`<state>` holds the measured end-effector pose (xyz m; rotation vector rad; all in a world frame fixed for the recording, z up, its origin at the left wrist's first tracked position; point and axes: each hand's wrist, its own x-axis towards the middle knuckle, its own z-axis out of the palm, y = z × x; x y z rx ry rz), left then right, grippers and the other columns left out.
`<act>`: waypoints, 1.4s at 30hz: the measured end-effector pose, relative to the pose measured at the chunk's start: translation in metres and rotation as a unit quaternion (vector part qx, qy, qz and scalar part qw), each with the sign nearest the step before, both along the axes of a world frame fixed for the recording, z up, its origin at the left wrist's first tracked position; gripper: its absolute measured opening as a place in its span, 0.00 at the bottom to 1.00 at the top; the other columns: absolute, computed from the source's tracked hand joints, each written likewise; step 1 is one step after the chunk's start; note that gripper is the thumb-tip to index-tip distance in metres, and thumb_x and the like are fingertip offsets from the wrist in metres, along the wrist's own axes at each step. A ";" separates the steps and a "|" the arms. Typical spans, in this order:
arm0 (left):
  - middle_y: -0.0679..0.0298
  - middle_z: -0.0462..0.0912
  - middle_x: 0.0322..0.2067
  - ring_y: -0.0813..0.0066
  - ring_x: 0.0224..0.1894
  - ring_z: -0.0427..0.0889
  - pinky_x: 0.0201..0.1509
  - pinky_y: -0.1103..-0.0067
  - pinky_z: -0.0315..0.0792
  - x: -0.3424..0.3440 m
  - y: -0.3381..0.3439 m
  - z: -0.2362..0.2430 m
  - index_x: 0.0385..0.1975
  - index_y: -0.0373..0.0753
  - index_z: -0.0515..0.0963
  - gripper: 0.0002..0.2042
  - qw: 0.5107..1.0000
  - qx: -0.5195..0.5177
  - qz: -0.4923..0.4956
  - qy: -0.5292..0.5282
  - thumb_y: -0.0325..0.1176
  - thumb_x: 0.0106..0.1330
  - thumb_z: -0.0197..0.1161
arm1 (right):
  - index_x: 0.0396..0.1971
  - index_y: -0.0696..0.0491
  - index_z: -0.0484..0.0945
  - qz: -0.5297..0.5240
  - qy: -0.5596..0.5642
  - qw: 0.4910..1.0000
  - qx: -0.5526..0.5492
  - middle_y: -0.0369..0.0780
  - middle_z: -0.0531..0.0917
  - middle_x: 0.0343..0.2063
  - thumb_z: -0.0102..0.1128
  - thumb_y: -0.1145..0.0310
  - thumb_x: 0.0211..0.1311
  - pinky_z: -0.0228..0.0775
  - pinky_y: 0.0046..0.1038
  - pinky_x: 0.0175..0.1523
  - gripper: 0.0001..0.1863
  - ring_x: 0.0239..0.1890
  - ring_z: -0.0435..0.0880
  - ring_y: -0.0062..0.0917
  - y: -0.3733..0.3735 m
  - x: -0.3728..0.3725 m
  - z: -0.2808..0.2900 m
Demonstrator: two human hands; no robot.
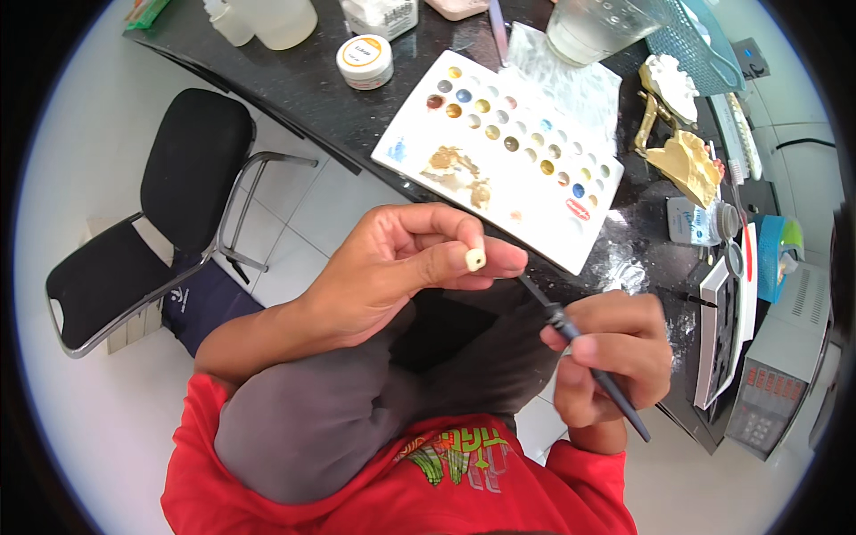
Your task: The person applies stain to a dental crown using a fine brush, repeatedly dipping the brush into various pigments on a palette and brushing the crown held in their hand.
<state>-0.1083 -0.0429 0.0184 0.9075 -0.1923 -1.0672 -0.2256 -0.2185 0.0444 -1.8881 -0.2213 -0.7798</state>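
My left hand (401, 259) is closed, pinching a small cream-coloured dental crown (475, 259) between thumb and fingers. A little dark opening shows in the crown's end. My right hand (618, 352) grips a slim black-handled tool (615, 397), slanting up and left toward the left fingertips. The tool's narrow dark end stops beside those fingers, apart from the crown; its exact kind is not clear. Beyond both hands lies a white palette (539, 234), with rows of small wells holding coloured pastes and brown and blue smears on its flat part.
Behind the palette stand a glass of liquid (588, 36) and a white round jar (365, 62). Dental plaster casts (687, 165), a small bottle (700, 221) and a grey device (776, 357) line the right. White powder marks the dark table. A black chair (196, 169) stands left.
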 end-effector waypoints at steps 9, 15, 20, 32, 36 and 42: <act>0.49 0.83 0.38 0.60 0.45 0.84 0.51 0.69 0.79 -0.002 -0.002 -0.003 0.33 0.36 0.75 0.06 0.999 -0.004 0.017 -0.049 0.31 0.63 0.64 | 0.32 0.60 0.76 -0.210 0.024 0.975 -0.068 0.41 0.78 0.21 0.59 0.74 0.54 0.67 0.20 0.27 0.06 0.22 0.75 0.22 -0.019 -0.018 0.010; 0.50 0.83 0.37 0.61 0.43 0.84 0.50 0.69 0.79 -0.004 -0.003 -0.005 0.33 0.35 0.75 0.06 0.998 -0.010 0.030 -0.061 0.30 0.63 0.64 | 0.28 0.62 0.78 -0.222 0.081 0.970 -0.050 0.42 0.79 0.21 0.60 0.81 0.47 0.67 0.21 0.29 0.06 0.23 0.77 0.24 -0.018 -0.011 0.011; 0.50 0.84 0.37 0.62 0.43 0.84 0.50 0.68 0.79 -0.004 -0.003 -0.005 0.34 0.35 0.76 0.06 0.997 -0.014 0.033 -0.068 0.30 0.64 0.63 | 0.27 0.61 0.79 -0.241 0.107 0.964 -0.045 0.42 0.80 0.22 0.60 0.81 0.46 0.68 0.21 0.29 0.05 0.23 0.78 0.25 -0.015 -0.008 0.011; 0.50 0.84 0.37 0.62 0.43 0.84 0.50 0.70 0.79 -0.004 -0.003 -0.006 0.35 0.35 0.76 0.07 0.996 -0.016 0.031 -0.078 0.32 0.64 0.63 | 0.26 0.61 0.78 -0.252 0.120 0.959 -0.047 0.42 0.80 0.22 0.60 0.81 0.46 0.68 0.21 0.29 0.05 0.22 0.78 0.25 -0.014 -0.007 0.010; 0.49 0.83 0.37 0.61 0.43 0.84 0.50 0.70 0.78 -0.004 -0.002 -0.005 0.35 0.35 0.75 0.07 0.997 -0.017 0.032 -0.074 0.32 0.64 0.63 | 0.28 0.61 0.78 -0.210 0.079 0.972 -0.065 0.41 0.80 0.21 0.60 0.80 0.48 0.69 0.21 0.28 0.05 0.22 0.78 0.25 -0.018 -0.010 0.011; 0.47 0.83 0.40 0.61 0.44 0.84 0.51 0.70 0.78 -0.003 -0.003 -0.003 0.34 0.35 0.75 0.07 0.997 -0.014 0.023 -0.072 0.32 0.65 0.62 | 0.33 0.61 0.76 -0.063 -0.008 0.998 -0.006 0.42 0.78 0.23 0.61 0.78 0.50 0.72 0.21 0.24 0.09 0.20 0.80 0.26 -0.009 -0.010 0.002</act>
